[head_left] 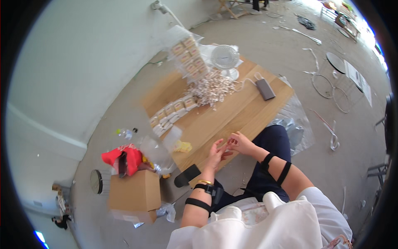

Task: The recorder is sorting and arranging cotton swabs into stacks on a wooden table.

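Observation:
Over the near edge of the wooden table (207, 130), my two hands meet in front of my lap. My left hand (216, 155) is turned partly palm up, its fingers stretched and apart. My right hand (242, 144) has its fingertips pinched together beside the left fingers; whatever they hold is too small to make out. Farther back lies a heap of small white and brownish pieces (212, 88). Left of it runs a curved row of small white and tan packets (174, 108). Behind stands a clear plastic bag of similar packets (188, 56).
A white fan (224, 58) and a grey box-shaped device (265, 89) with a white cable stand on the table. A yellow wrapper (183, 146) and a black object (187, 176) lie near its left edge. Left are a cardboard box (134, 195) and red bag (124, 159).

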The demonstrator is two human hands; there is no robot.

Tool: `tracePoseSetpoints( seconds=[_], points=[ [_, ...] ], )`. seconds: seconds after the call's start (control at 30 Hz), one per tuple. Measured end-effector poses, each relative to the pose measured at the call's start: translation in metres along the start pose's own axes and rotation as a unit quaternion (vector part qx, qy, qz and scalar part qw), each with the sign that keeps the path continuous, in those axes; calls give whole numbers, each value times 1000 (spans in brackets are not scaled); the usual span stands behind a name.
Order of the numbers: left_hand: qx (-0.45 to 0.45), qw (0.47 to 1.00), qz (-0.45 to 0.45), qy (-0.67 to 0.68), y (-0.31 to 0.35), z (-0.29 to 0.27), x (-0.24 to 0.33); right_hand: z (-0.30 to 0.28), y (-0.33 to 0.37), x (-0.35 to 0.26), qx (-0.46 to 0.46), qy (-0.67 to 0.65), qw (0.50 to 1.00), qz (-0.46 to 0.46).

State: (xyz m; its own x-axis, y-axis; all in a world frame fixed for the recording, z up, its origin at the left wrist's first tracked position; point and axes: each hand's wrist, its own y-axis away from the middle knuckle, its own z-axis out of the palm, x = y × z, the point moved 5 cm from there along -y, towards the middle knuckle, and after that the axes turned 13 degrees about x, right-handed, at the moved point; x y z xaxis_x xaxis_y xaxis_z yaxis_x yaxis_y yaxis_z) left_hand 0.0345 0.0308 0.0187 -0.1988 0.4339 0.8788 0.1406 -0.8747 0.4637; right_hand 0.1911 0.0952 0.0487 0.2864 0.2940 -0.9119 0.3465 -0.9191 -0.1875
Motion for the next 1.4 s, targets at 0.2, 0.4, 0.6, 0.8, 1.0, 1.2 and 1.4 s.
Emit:
tracePoseSetpoints(
  seconds=[0.2,0.4,0.6,0.8,1.0,1.2,1.4],
  points=[
    [20,996,60,-68,29,17,24,-10,-7,-22,-24,-60,996,61],
    [4,992,78,-95,59,-1,19,-15,-20,-28,35,-164,974,150],
    [108,986,118,-47,67,-43,18,12,-22,-38,49,-270,936,222],
    [96,983,150,40,77,-47,39,29,-25,-46,42,-284,931,224],
    [105,973,202,42,71,-48,50,36,-25,-75,2,-222,968,119],
    [181,953,239,34,49,-51,55,38,-21,-78,-2,-110,994,27],
    [228,933,279,-13,41,-50,39,43,-18,-50,-14,-88,994,63]
  ],
)
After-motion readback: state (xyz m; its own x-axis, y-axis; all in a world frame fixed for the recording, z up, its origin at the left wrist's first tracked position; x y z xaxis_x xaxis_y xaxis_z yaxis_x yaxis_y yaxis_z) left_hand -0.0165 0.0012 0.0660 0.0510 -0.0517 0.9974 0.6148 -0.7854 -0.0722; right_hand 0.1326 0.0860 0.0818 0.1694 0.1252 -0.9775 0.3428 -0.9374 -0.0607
